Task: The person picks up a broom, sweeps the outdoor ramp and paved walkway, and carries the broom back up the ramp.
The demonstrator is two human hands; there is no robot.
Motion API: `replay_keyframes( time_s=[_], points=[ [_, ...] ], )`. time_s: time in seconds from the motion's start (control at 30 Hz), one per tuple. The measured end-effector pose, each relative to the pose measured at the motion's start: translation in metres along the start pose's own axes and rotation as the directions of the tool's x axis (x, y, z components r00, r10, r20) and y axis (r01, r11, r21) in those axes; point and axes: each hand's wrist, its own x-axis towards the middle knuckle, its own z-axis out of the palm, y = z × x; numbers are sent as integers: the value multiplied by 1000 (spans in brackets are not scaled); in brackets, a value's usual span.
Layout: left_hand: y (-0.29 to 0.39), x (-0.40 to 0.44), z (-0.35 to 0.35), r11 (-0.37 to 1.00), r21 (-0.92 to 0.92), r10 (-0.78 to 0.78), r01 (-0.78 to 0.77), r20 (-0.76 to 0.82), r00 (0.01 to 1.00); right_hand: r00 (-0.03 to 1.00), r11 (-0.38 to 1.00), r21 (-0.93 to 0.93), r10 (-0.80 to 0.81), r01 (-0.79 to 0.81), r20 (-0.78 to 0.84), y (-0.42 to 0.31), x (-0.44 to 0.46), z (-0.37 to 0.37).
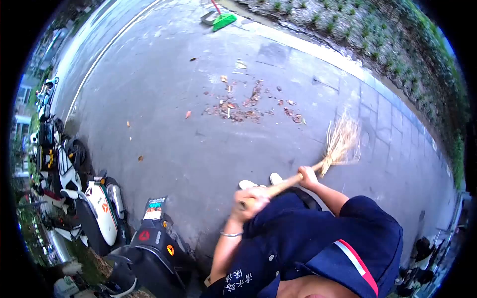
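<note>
A straw broom (344,139) with a short wooden handle lies slantwise in front of my body. My left hand (250,202), with a bracelet at the wrist, is closed round the rear end of the handle and looks slightly blurred. Farther up, close to the bristles, my right hand (308,177) grips the same handle. The bristles point away to the right, near or on the pavement; I cannot tell whether they touch it. Ahead and left of them is a loose scatter of dry brown leaves (243,114).
Parked scooters (102,211) line the left side, one dark scooter (154,248) close beside me. At the far end are a green broom (224,21) and a dustpan (208,18). A pale kerb (298,44) borders a planted bed (367,47) on the right.
</note>
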Motion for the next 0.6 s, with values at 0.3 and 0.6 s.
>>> replay_keyframes(
  time_s=[0.3, 0.6],
  points=[
    [77, -100, 13, 921, 383, 220, -78, -342, 914, 893, 950, 115, -312, 290, 325, -81, 23, 51],
    [137, -134, -4, 680, 726, 534, -102, -396, 747, 570, 642, 290, -765, 710, 298, -285, 158, 89]
  ],
)
